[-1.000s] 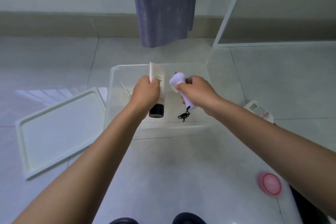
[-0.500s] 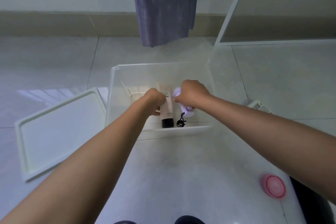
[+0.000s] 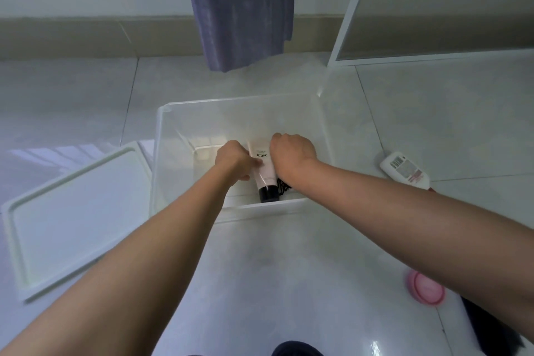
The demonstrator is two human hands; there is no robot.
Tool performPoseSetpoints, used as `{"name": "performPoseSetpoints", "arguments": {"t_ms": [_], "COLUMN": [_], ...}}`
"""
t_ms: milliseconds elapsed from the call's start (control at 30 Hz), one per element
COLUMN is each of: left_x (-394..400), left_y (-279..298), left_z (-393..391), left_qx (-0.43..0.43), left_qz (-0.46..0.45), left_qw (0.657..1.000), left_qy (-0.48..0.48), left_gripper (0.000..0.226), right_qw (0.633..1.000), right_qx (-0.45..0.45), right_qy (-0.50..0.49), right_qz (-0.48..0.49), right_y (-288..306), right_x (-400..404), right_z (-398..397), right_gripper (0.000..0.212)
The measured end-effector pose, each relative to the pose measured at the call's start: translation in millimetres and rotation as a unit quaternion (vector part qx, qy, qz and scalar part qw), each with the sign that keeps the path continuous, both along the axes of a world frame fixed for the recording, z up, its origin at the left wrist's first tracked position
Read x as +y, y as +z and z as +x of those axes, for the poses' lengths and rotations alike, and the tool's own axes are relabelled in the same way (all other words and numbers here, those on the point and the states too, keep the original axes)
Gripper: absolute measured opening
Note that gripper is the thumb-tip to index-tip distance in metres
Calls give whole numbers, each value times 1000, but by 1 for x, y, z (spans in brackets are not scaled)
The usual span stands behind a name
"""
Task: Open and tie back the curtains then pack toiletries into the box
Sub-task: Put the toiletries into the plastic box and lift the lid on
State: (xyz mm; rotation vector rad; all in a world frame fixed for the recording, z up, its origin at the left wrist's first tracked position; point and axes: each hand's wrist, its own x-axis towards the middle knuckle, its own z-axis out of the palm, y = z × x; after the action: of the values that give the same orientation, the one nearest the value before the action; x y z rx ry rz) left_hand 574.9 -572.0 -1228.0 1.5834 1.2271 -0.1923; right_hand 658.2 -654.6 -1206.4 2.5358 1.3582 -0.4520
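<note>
- Down on the pale tiled floor, my two bare forearms reach forward from the bottom corners toward one spot.
- Across the top hangs a purple curtain, its hem just clear of the tiles, with a white-framed panel to its right.
- Left of me lies the white lid, flat, one corner close against the container's left side.
- Ahead sits the clear plastic box, open-topped; both my hands are down inside it near the front wall.
- My right hand is knuckles-up over something I cannot see; whether it grips anything I cannot tell. A black cord shows beside my wrist.
- My left hand has its fingers curled onto the left edge of the tube, holding it against the bottom.
- That pale tube, printed "tease", lies on the box's bottom between my hands, black cap toward me.
- Right of the box, a white bottle with a barcode label lies on the tiles.
- Nearer me, partly under my right forearm, lies a pink round case.
</note>
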Motion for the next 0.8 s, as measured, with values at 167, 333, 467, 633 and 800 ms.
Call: {"name": "performPoseSetpoints", "arguments": {"t_ms": [167, 333, 467, 633, 800], "left_x": [-1, -14, -37, -75, -138], "left_y": [0, 20, 59, 94, 93], "left_z": [2, 12, 37, 80, 115], "left_qx": [20, 123, 1, -234, -309], "left_qz": [53, 230, 389, 436, 440], "left_qw": [998, 958, 910, 856, 807], "left_qy": [-23, -120, -144, -150, -244], "left_gripper": [32, 45, 28, 19, 26], "right_qw": [1000, 990, 933, 872, 901], "right_qx": [11, 82, 122, 128, 82], "right_qy": [12, -4, -62, -218, -304], "right_qz": [-3, 117, 334, 419, 298], "right_y": [3, 33, 67, 74, 44], "right_x": [-2, -15, -54, -127, -206], "right_z": [8, 8, 16, 58, 76], "right_gripper": [31, 16, 17, 11, 8]}}
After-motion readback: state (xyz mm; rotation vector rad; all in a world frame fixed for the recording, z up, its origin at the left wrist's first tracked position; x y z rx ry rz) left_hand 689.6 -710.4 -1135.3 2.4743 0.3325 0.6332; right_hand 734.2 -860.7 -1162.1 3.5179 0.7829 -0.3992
